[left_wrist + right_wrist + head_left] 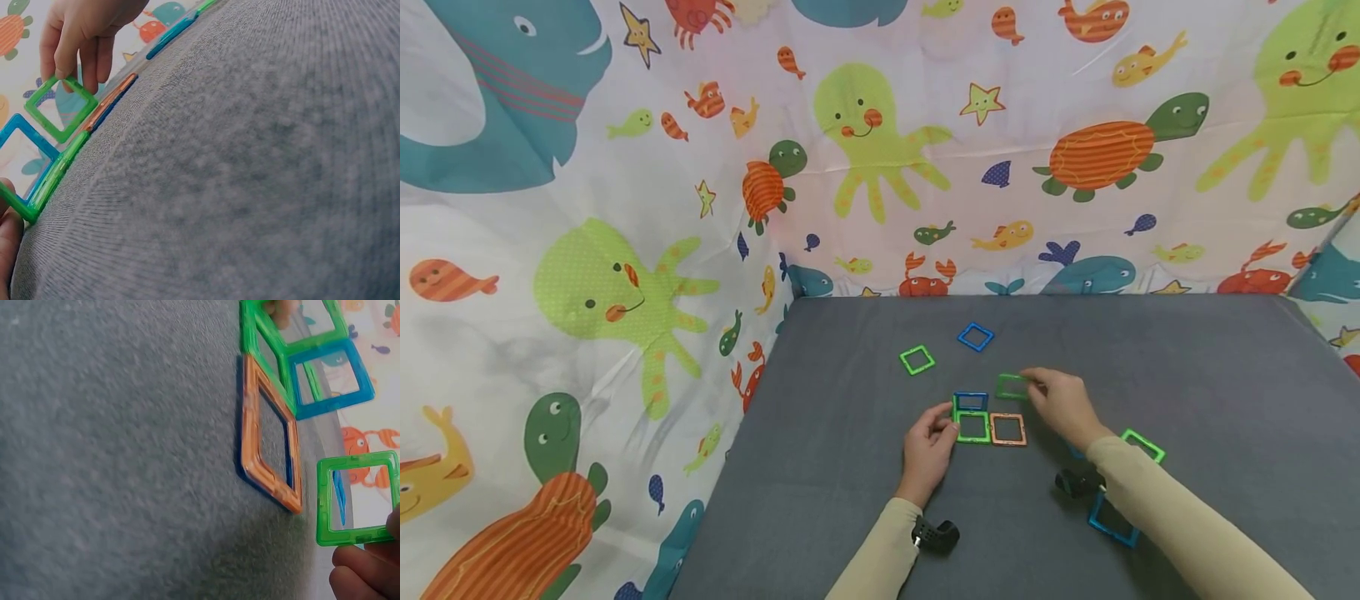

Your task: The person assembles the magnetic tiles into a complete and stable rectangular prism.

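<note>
Green tile [324,500], part-hidden, is pinched by right fingers [361,569]; left fingers' [936,413] grip is unclear.

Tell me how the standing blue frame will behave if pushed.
The standing blue frame looks stiff: its sides are straight. It could tip readily, since it stands on one narrow edge. Its open middle suggests it is light for its size.

A dark grey, cloth-like tabletop [820,467]. On it lies an orange square frame [1009,443]. Touching its left side: a flat green frame [973,440]. Beyond it, leftward: a loose green frame [922,368] and a loose blue frame [967,343]. To its right: another green frame [1146,442] and another blue frame [1111,534], partly hidden.
</note>
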A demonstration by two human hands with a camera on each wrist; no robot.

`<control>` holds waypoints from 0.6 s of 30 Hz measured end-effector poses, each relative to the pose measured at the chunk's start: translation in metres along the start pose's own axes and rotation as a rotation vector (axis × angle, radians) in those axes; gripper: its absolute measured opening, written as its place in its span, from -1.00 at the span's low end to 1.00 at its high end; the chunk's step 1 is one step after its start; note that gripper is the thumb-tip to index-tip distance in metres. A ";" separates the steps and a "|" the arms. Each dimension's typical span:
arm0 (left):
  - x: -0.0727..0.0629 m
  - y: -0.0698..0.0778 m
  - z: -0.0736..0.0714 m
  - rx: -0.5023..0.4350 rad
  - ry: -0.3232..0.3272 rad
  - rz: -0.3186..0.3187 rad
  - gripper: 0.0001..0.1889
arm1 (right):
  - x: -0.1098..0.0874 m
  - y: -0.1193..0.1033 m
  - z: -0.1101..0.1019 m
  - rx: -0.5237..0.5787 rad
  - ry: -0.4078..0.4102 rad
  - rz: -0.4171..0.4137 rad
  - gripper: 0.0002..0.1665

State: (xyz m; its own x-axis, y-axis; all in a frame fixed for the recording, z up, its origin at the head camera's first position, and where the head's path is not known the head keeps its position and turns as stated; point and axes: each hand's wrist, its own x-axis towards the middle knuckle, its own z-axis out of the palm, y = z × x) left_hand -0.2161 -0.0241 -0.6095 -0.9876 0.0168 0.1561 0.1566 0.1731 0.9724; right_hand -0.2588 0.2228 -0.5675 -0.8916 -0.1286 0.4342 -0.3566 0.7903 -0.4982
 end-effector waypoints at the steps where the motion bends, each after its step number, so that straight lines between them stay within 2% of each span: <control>1: 0.000 0.000 0.000 0.002 0.001 0.002 -0.66 | -0.001 -0.001 0.000 0.002 -0.002 -0.008 -0.74; 10: 0.001 0.009 -0.001 0.003 -0.005 -0.005 -0.67 | -0.003 -0.009 0.000 0.008 -0.023 -0.022 -0.74; 18: 0.004 0.014 -0.001 -0.004 -0.006 -0.039 -0.67 | -0.002 -0.009 0.000 0.009 -0.028 -0.029 -0.74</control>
State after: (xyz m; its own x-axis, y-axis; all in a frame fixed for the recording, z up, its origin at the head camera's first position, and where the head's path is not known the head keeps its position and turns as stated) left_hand -0.2174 -0.0228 -0.5949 -0.9930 0.0158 0.1167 0.1177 0.1702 0.9784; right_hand -0.2537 0.2161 -0.5640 -0.8882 -0.1686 0.4274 -0.3852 0.7803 -0.4926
